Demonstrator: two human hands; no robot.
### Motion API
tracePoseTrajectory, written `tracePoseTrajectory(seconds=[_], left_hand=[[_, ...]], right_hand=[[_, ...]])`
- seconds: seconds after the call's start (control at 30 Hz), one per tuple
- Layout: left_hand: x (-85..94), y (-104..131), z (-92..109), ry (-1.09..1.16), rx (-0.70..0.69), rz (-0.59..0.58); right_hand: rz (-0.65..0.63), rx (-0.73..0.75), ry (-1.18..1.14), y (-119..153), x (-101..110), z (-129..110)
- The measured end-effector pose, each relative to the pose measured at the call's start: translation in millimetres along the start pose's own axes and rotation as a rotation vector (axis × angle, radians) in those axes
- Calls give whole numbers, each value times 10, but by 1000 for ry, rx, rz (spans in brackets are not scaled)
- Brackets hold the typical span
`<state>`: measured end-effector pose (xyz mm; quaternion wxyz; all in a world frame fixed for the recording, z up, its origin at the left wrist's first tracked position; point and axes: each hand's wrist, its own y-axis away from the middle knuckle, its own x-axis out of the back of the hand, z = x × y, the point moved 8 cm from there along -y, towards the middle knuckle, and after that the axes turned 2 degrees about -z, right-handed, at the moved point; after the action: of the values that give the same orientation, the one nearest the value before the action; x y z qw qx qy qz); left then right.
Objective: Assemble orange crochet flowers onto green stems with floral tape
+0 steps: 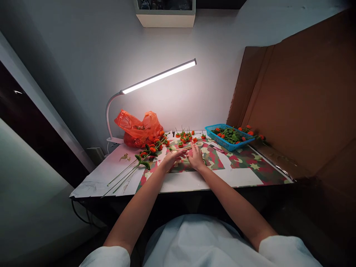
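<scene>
Cardboard (300,96) fills the right of the frame, standing beside the tabletop (94,174), which spreads across the middle under white and camouflage-patterned sheets. Above its back left part, a lit desk lamp (160,77) slants up toward the centre. Below the lamp, left of centre, sits an orange plastic bag (141,135); right of centre, a blue basket (219,141) holds green stems and orange flowers. Long-stemmed orange flowers (152,150) lie in front of the bag, their stems slanting down to the lower left.

Both hands are close together at the centre of the frame: the left hand (171,160) reaches inward with fingers loosely extended, while the right hand (196,158) has its fingers raised and slightly curved. Neither grip looks clenched, but how tightly each closes, or on what, I cannot tell.

Loose flower heads (184,136) cluster just beyond the hands. A pink-handled tool (218,149) rests right of the right hand, and a small round roll (199,146) is just beside that hand's fingers.

Slimmest of all is a thin stick (187,148) — its long axis runs nearly left to right, rising slightly toward the right. It lies just beyond the left fingers, with its right end close by the right fingers — both hands are near, and I cannot tell which, if either, bears it.
</scene>
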<state>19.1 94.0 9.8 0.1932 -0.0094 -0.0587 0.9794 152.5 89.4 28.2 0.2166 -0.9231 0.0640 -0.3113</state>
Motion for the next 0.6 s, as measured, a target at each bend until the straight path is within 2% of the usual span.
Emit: tracePoseTrajectory(seconds=[0.1, 0.17, 0.33, 0.47, 0.6], left_hand=[[-15, 28, 42, -33, -26, 3], [-14, 43, 59, -35, -34, 23], [-23, 43, 85, -15, -59, 41], [-30, 37, 113, -30, -85, 37], [-8, 17, 64, -32, -42, 70]], right_hand=[[159, 3, -214, 6, 170, 10], [162, -13, -329, 17, 203, 0], [2, -41, -461, 14, 63, -32], [-150, 16, -488, -17, -104, -55], [-208, 57, -519, -28, -151, -82]])
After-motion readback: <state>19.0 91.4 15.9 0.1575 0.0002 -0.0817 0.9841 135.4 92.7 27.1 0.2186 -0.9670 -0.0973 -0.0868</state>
